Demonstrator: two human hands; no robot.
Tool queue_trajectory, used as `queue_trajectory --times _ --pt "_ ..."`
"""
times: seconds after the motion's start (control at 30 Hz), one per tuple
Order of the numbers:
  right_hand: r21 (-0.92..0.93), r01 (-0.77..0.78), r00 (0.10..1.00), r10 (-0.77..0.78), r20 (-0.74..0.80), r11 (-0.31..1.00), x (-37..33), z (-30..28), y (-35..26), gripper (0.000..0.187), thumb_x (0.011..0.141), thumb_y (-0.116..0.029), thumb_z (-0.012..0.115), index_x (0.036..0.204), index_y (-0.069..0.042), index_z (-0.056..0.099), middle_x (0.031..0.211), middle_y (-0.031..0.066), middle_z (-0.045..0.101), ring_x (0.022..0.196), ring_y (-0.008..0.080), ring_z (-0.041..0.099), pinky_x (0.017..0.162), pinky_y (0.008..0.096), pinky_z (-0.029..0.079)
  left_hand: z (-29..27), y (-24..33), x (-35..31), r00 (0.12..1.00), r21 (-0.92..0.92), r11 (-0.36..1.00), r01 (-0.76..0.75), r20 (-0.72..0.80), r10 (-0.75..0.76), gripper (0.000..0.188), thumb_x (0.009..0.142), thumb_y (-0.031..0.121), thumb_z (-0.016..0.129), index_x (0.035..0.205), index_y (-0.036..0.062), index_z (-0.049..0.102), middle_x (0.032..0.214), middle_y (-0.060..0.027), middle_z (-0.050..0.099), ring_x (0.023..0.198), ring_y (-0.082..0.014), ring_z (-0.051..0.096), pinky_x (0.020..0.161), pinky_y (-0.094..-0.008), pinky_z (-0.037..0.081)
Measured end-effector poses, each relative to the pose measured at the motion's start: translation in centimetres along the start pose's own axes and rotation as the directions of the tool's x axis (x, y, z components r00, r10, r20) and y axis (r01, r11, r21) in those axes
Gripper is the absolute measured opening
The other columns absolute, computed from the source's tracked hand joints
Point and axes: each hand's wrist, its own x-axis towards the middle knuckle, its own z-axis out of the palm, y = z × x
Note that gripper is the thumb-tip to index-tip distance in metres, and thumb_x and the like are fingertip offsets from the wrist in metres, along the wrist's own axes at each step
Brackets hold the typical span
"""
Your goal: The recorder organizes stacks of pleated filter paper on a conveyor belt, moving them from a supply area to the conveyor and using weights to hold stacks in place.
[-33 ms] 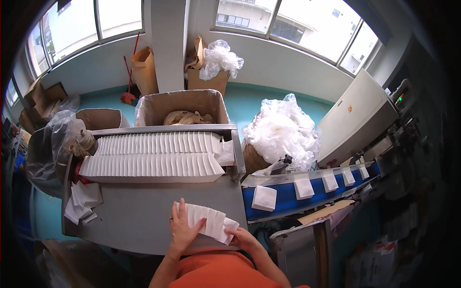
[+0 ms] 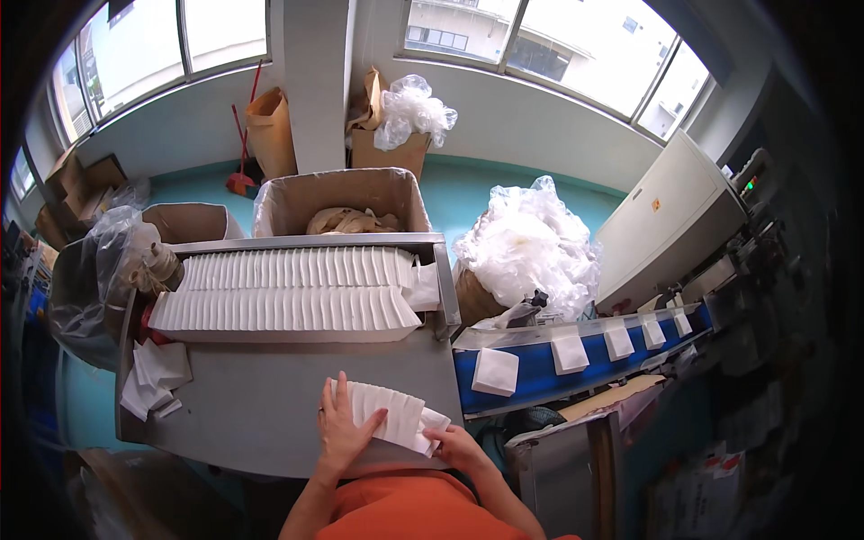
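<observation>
A short row of folded white paper napkins (image 2: pixel 385 407) stands at the near edge of the grey metal table (image 2: pixel 270 387). My left hand (image 2: pixel 344 426) grips its left end, with the fingers along the far side and the thumb across the top. At the right end, my right hand (image 2: pixel 457 446) pinches the last napkins, which lean out of line with the others. Beyond my hands, two long rows of white napkin packs (image 2: pixel 283 310) stand side by side against the table's raised back edge. Loose crumpled napkins (image 2: pixel 155 378) lie at the table's left side.
To the right, a blue conveyor belt (image 2: pixel 535 382) carries several spaced white napkin packs (image 2: pixel 569 355). Behind it stands a big heap of clear plastic bags (image 2: pixel 531 247). A lined cardboard box (image 2: pixel 418 202) sits behind the table. A metal-framed stand (image 2: pixel 558 477) is near my right arm.
The napkins at the right end have shifted very slightly to the right with my right hand. My left hand stays where it was.
</observation>
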Motion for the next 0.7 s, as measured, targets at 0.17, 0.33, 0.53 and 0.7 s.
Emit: queue_trajectory --times 0.17,0.33,0.53,0.7 --pt "0.216 0.295 0.947 -0.254 -0.198 0.931 -0.4 0.5 -2.3 0.041 0.099 -0.038 0.055 0.122 -0.004 0.051 0.108 0.0089 0.063 0.097 0.0173 0.062 0.079 0.0285 0.051 -0.3 0.5 -0.3 0.995 -0.098 0.995 -0.009 0.101 0.019 0.099 0.078 0.056 0.072 0.149 0.0047 0.027 0.147 -0.0281 0.029 0.132 -0.0445 0.037 0.104 -0.0517 0.036" --pt "-0.535 0.39 0.873 -0.485 -0.042 0.749 -1.7 5.7 -3.0 0.049 0.097 -0.041 0.058 0.127 -0.002 0.055 0.118 0.0064 0.062 0.105 0.0154 0.058 0.091 0.0301 0.046 1.4 1.0 -1.3 0.987 -0.086 0.988 -0.124 0.087 0.132 0.101 0.077 0.055 0.074 0.15 0.0045 0.025 0.148 -0.0286 0.026 0.132 -0.0452 0.036 0.104 -0.0522 0.036" --pt "0.109 0.12 0.99 -0.127 0.058 0.987 -0.6 3.1 -1.4 0.044 0.098 -0.029 0.058 0.129 0.001 0.051 0.119 0.0098 0.061 0.108 0.0185 0.06 0.093 0.0318 0.049 0.7 0.5 -0.8 0.999 -0.057 0.998 -0.033 -0.019 0.032 0.102 0.076 0.053 0.075 0.149 0.0037 0.024 0.147 -0.0297 0.026 0.131 -0.0472 0.036 0.105 -0.0514 0.035" --pt "0.183 0.391 0.918 -0.368 -0.146 0.902 0.0 1.2 0.4 0.042 0.099 -0.028 0.055 0.126 0.004 0.049 0.118 0.0128 0.06 0.104 0.0239 0.062 0.086 0.0338 0.054 0.4 0.2 -0.5 0.998 -0.119 0.992 -0.041 0.036 0.045 0.1 0.077 0.052 0.075 0.149 0.0052 0.025 0.148 -0.0301 0.026 0.131 -0.0463 0.037 0.106 -0.0501 0.035"
